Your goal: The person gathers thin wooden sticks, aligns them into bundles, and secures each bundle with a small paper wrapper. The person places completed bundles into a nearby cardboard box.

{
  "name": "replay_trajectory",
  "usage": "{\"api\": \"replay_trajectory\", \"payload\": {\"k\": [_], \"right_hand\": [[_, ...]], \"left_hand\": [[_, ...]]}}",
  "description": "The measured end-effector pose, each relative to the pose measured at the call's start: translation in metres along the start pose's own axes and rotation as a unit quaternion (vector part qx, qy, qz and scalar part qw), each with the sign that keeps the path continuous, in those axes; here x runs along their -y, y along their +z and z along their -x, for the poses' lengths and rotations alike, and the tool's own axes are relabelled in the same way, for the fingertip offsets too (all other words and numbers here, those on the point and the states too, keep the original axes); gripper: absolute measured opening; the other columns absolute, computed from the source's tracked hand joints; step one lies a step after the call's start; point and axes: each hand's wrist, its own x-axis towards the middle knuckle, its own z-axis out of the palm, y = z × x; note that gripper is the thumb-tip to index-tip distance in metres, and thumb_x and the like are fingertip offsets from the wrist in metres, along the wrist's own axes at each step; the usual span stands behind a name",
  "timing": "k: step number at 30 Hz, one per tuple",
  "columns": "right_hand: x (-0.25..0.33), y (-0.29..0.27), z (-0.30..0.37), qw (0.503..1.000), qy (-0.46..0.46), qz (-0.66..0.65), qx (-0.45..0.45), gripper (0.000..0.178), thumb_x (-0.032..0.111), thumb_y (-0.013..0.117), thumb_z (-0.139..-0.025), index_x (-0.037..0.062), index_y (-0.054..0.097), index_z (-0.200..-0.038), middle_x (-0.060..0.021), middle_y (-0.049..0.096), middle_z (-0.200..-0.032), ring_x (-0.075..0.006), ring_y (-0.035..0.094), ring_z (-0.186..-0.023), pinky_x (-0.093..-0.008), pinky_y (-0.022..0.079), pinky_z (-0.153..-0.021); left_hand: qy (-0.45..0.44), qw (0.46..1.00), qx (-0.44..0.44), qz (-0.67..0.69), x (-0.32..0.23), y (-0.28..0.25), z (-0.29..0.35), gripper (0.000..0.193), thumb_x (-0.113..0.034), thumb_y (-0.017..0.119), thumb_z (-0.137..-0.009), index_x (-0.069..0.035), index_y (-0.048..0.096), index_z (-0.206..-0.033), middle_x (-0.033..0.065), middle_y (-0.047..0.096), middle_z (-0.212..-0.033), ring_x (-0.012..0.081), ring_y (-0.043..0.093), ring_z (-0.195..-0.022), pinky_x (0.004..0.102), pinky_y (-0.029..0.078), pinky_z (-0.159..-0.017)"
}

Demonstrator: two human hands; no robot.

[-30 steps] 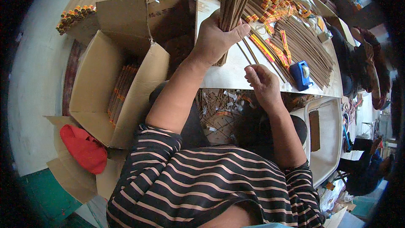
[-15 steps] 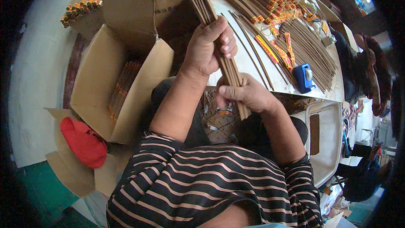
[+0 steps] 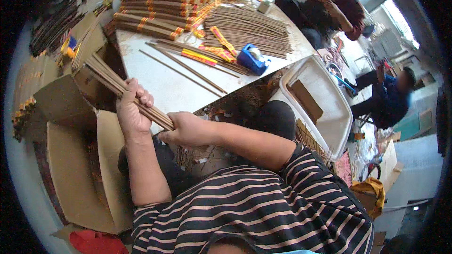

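A bundle of brown incense sticks (image 3: 104, 75) slants across in front of me, its far end up to the left. My left hand (image 3: 134, 106) is wrapped round its middle. At the near, lower end my right hand (image 3: 190, 129) closes on the sticks, its fingers partly hidden. Beyond my hands is the white table (image 3: 141, 77), where a few loose incense sticks (image 3: 188, 73) lie beside red and yellow paper bands (image 3: 200, 56). More loose sticks (image 3: 249, 28) are spread out farther back, behind a blue tape dispenser (image 3: 253, 60).
Banded incense bundles (image 3: 160, 0) are stacked at the table's far left. An open cardboard box (image 3: 70, 174) stands left of my knees, with red cloth (image 3: 96, 242) below it. On the right is a white plastic tub (image 3: 332, 113). Other people (image 3: 386, 94) sit farther off.
The whole view has swung to the right, so table and box now appear farther left. Both hands still grip the bundle, which now lies at a flatter slant in the picture.
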Motion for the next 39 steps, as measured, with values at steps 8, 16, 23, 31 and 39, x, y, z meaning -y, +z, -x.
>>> {"api": "replay_trajectory", "payload": {"k": [8, 16, 23, 31, 39], "right_hand": [[0.008, 0.009, 0.009, 0.968, 0.035, -0.217, 0.124, 0.026, 0.019, 0.066, -0.076, -0.0002, 0.051, -0.083, -0.0089, 0.056, -0.062, -0.0148, 0.056, -0.048, -0.0284, 0.049, -0.043], [0.013, 0.006, 0.019, 0.943, 0.152, -0.27, 0.125, 0.027, 0.026, 0.062, -0.083, 0.0076, 0.044, -0.073, 0.0025, 0.042, -0.055, -0.0074, 0.041, -0.039, -0.0213, 0.037, -0.035], [0.0, 0.025, -0.001, 0.99, 0.068, 0.102, -0.073, 0.022, 0.02, 0.063, -0.082, 0.0052, 0.046, -0.083, -0.0028, 0.049, -0.057, -0.0126, 0.047, -0.041, -0.0242, 0.041, -0.038], [0.007, 0.015, 0.009, 0.959, 0.132, -0.238, 0.084, 0.018, 0.014, 0.062, -0.082, 0.0063, 0.045, -0.083, 0.0, 0.045, -0.053, -0.0088, 0.045, -0.039, -0.021, 0.038, -0.035], [0.001, 0.016, 0.012, 0.949, 0.116, -0.268, 0.121, 0.022, 0.018, 0.063, -0.082, 0.0051, 0.045, -0.083, 0.0001, 0.046, -0.053, -0.0097, 0.045, -0.036, -0.022, 0.038, -0.034]], "left_hand": [[-0.065, 0.982, 0.148, 0.096, -0.012, -0.004, 0.006, 0.016, -0.021, 0.059, -0.085, -0.012, 0.048, -0.078, -0.0047, 0.034, -0.053, 0.0053, 0.034, -0.043, 0.0207, 0.031, -0.038], [-0.092, 0.96, 0.206, 0.163, -0.005, -0.017, 0.003, 0.021, -0.024, 0.054, -0.089, -0.012, 0.045, -0.073, -0.0069, 0.034, -0.052, 0.004, 0.032, -0.042, 0.0191, 0.03, -0.039], [-0.008, 1.0, -0.004, 0.017, 0.005, -0.012, 0.005, 0.022, -0.022, 0.064, -0.082, -0.01, 0.049, -0.072, -0.0014, 0.045, -0.055, 0.0096, 0.041, -0.044, 0.0245, 0.037, -0.042], [-0.08, 0.986, 0.062, 0.131, -0.001, -0.025, -0.009, 0.02, -0.024, 0.06, -0.085, -0.01, 0.049, -0.075, -0.003, 0.044, -0.055, 0.0081, 0.039, -0.045, 0.0229, 0.035, -0.044], [-0.103, 0.964, 0.145, 0.196, -0.004, -0.027, -0.01, 0.025, -0.029, 0.06, -0.084, -0.011, 0.047, -0.073, -0.0032, 0.043, -0.054, 0.0071, 0.039, -0.044, 0.0216, 0.032, -0.042]]}}
